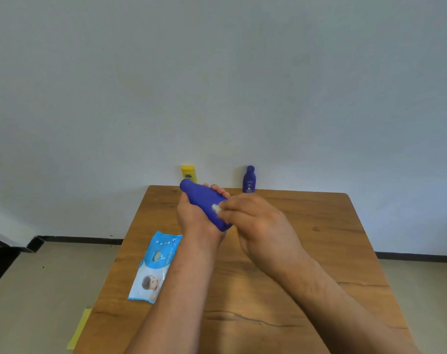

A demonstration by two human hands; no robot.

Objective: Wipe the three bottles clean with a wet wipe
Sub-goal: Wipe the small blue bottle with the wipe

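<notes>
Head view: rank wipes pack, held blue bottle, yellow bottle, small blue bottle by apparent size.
1. Wipes pack
2. Held blue bottle, nearer the camera
3. Small blue bottle and yellow bottle: alike; the yellow one is partly hidden, so unranked.

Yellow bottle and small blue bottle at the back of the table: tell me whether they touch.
Apart. The head view shows the yellow bottle and the small blue bottle standing upright against the wall with a wide stretch of bare wall between them.

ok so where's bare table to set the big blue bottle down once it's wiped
Bare wood lies along the table's right side, right of the right hand, and at the back edge between the yellow bottle and small blue bottle. The left edge is crowded by the wipes pack.
</notes>
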